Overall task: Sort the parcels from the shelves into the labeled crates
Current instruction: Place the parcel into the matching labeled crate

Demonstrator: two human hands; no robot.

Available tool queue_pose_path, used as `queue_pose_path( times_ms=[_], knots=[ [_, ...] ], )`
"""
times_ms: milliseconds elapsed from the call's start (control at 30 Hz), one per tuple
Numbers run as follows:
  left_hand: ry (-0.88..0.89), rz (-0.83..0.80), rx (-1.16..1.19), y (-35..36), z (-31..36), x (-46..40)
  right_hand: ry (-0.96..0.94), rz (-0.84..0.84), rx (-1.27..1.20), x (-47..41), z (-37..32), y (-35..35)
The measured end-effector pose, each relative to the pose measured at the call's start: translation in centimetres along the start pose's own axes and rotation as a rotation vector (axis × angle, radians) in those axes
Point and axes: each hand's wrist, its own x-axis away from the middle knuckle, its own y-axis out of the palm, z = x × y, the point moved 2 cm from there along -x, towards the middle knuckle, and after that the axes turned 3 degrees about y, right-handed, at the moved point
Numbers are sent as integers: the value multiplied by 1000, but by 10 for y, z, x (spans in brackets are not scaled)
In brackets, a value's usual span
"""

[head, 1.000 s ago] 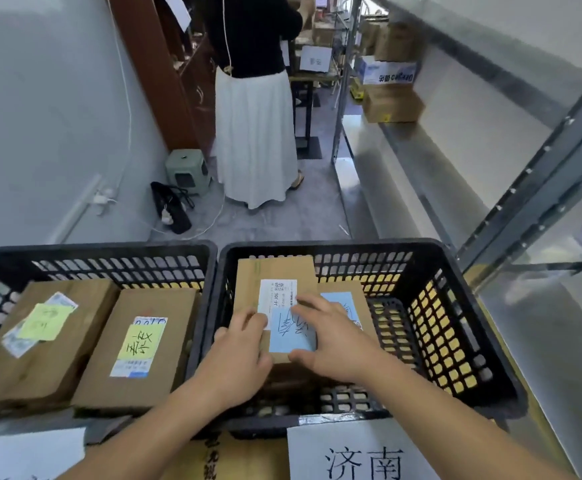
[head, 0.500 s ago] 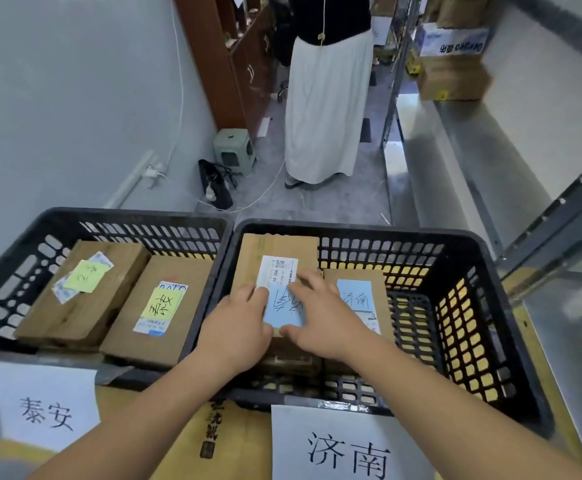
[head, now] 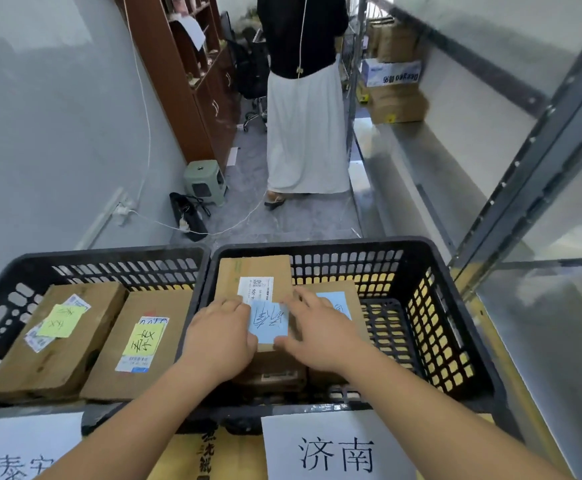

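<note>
Two black plastic crates stand side by side, their rims touching. In the right crate, which has a white paper sign reading 济南 taped at its near edge, a cardboard parcel lies on top of other boxes against the left wall. It carries a white shipping label and a blue handwritten note. The left hand rests on the parcel's left side, fingers bent over its edge just beside the blue note. The right hand lies across its right side, fingers fairly straight and spread, the thumb near the note's lower corner. Whether either hand truly grips the parcel cannot be told; both are touching it. A second parcel with a blue note sits just beside it to the right, partly under the right hand. The left crate holds two flat parcels with yellow notes, one at the left and one beside it, and has its own white sign in front. Beyond the crates a person in a white skirt stands on the grey floor near a green stool, with metal shelving along the right.
</note>
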Motion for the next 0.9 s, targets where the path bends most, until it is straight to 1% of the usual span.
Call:
queue_pose_path(
  times_ms=[133,200,300,433,567,633,733,900],
  knots=[
    [32,34,4,-11,4,-10,84,55,108,22,6,-17],
    [82,44,26,-16,9,-14,158,76,124,35,7,-21],
    [204,25,105,-17,20,-17,257,113,154,56,8,-25],
    [412,63,112,-19,38,-13,385,200,167,86,2,-31],
    [585,56,150,-23,64,-4,528,276,162,127,-4,-34],
    [669,63,166,-26,81,3,605,320,141,153,-6,-35],
    [784,95,125,-30,113,14,723,366,129,196,-6,-34],
    [982,73,159,-31,179,51,951,406,81,282,1,-24]
  ],
)
